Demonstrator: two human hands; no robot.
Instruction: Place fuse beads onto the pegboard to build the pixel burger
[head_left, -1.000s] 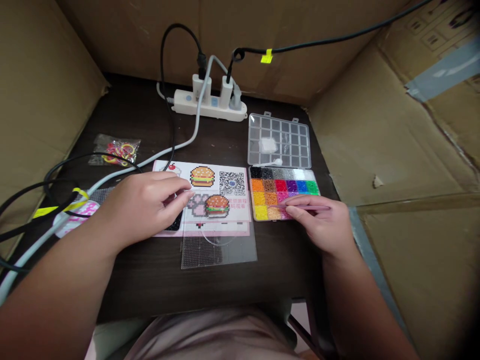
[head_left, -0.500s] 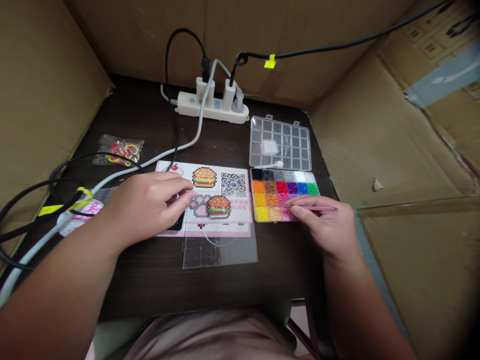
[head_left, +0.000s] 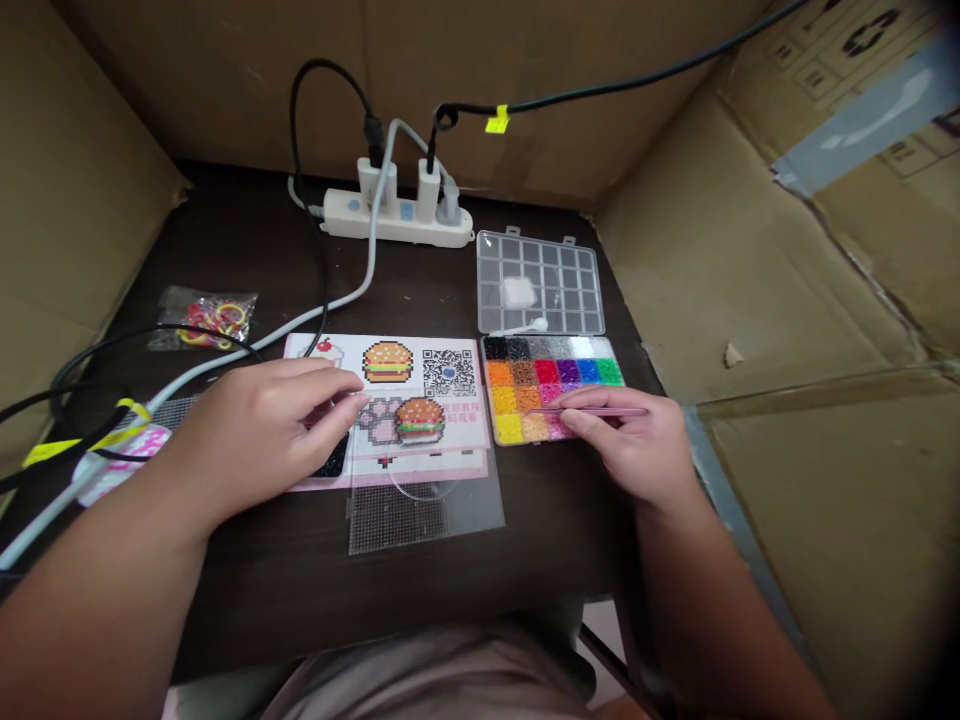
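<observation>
My right hand pinches pink tweezers, their tips over the lower compartments of a bead box. Whether a bead sits between the tips is too small to tell. My left hand is loosely curled, thumb and index fingertips slightly apart, over the left of a printed pattern sheet. Those fingertips are by a clear pegboard; contact is unclear. A burger made of beads lies beside a pink paw-shaped design. Partly under my left hand is a container of black beads.
The box's clear lid lies open behind it, holding a white square and a small white spoon. A power strip with plugs stands at the back. Cables and a bag of colourful rings lie left. Cardboard walls surround the table.
The view has shifted, so the scene sits slightly further left. The tweezers remain over the bead box's lower rows, and my left hand stays by the pattern sheet.
</observation>
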